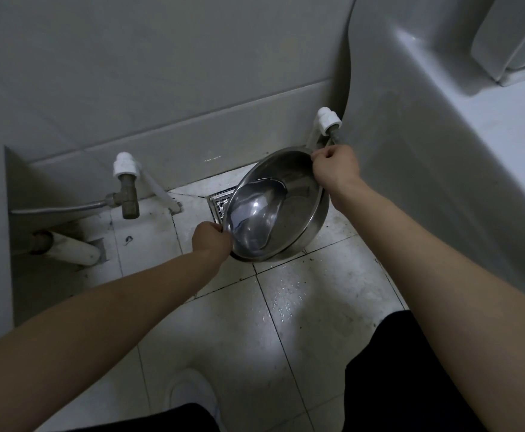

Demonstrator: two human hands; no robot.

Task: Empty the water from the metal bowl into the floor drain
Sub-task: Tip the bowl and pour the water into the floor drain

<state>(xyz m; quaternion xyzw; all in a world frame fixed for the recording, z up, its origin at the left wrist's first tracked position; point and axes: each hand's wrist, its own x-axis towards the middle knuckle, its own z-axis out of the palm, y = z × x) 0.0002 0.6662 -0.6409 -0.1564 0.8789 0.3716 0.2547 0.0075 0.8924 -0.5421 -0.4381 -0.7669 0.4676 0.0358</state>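
Observation:
I hold a shiny metal bowl [298,201] low over the tiled floor, tilted down toward its left rim. Water [252,219] is pooled against that lower left side. My left hand [210,240] grips the near left rim. On the far right rim, my right hand [336,168] is closed. The square metal floor drain [219,204] lies just left of and under the bowl, mostly hidden by it.
A brass valve [127,194] with a hose sticks out of the wall at left, with white pipes [71,249] below it. A second white pipe fitting [328,120] sits behind the bowl. A white basin [442,151] fills the right. Wet floor tiles [286,304] and my shoe [189,397] are near.

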